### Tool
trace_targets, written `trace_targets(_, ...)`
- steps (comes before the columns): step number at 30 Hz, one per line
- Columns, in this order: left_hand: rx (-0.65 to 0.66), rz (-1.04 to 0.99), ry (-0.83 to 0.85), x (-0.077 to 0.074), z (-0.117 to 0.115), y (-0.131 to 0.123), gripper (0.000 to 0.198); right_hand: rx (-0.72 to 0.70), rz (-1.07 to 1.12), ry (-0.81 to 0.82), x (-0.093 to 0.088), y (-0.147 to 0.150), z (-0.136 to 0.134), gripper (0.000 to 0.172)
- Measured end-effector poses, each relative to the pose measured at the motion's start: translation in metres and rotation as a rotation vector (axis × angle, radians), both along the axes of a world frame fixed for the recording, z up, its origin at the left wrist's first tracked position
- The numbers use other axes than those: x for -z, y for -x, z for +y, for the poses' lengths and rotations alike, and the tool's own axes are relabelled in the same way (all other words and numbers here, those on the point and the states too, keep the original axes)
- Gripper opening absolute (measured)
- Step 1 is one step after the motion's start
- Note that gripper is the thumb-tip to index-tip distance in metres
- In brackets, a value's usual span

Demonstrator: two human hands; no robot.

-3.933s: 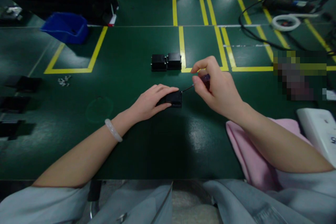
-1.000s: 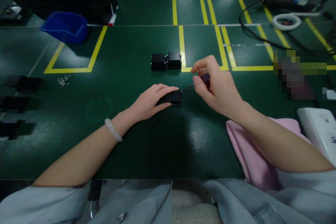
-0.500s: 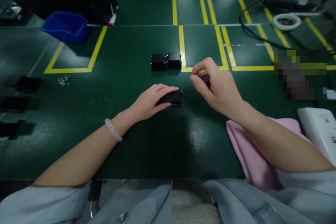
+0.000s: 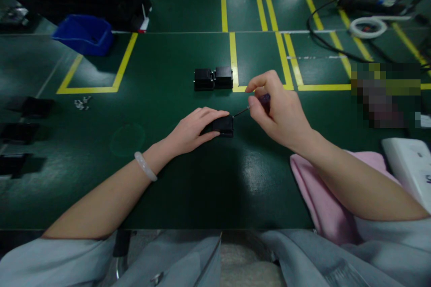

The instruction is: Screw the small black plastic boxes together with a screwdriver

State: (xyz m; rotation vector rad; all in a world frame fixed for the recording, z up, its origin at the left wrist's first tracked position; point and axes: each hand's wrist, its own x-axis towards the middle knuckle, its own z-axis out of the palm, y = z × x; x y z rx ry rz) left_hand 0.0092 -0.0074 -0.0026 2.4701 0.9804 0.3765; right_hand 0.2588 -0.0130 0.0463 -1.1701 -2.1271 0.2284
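On this green worktable [image 4: 215,188], my left hand [image 4: 191,129] is clasping a black case [image 4: 224,124], while my right hand [image 4: 278,110] is gripping a screwdriver [image 4: 241,112] that is meeting the case's far right corner; pressing evenly and in line should prevent slipping.

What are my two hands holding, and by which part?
Your right hand holds a screwdriver-like tool by its dark handle; your left hand holds a black block at its near and far edges.
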Motion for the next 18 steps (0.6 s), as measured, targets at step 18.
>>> trace_targets(18, 0.004, 0.001, 0.000, 0.0006, 0.0001, 0.0005, 0.048, -0.017, 0.013, -0.013, 0.0026, -0.0018, 0.0024, 0.020)
